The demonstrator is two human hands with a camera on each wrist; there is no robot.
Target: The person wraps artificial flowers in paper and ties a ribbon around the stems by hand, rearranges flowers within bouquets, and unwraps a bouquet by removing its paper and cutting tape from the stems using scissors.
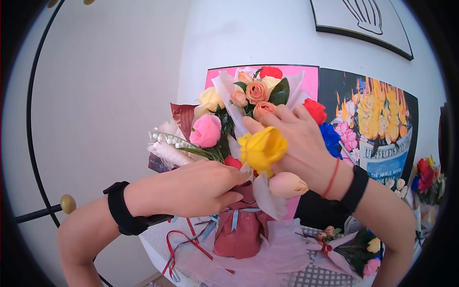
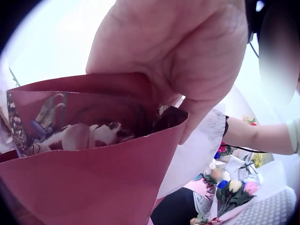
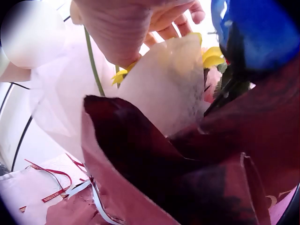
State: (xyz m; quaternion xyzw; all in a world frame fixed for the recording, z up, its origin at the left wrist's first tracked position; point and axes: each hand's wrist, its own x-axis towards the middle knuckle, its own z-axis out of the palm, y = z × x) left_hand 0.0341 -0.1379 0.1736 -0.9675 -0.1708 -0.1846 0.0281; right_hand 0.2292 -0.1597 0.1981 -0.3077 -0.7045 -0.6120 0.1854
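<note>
A bouquet in dusky red wrapping paper (image 1: 240, 234), tied with a light blue ribbon (image 1: 234, 221), stands in front of me. My left hand (image 1: 191, 186) pinches the upper edge of this paper, which runs under the palm in the left wrist view. Spread over the bouquet's right side, my right hand (image 1: 299, 138) has its fingers among the blooms, right behind a yellow flower (image 1: 263, 148). Below that leans a pale pink tulip (image 1: 288, 185) beside a translucent white sheet (image 1: 270, 198). A pink rose (image 1: 206, 130), peach roses (image 1: 256, 91) and a blue flower (image 3: 262, 33) surround the hands.
Loose red ribbons (image 1: 191, 239) trail over the table at left. A smaller bouquet (image 1: 354, 253) lies on the checked cloth (image 1: 306, 277) at right. Posters (image 1: 406, 110) lean on the wall behind, and another bunch of flowers (image 1: 425, 177) stands at far right.
</note>
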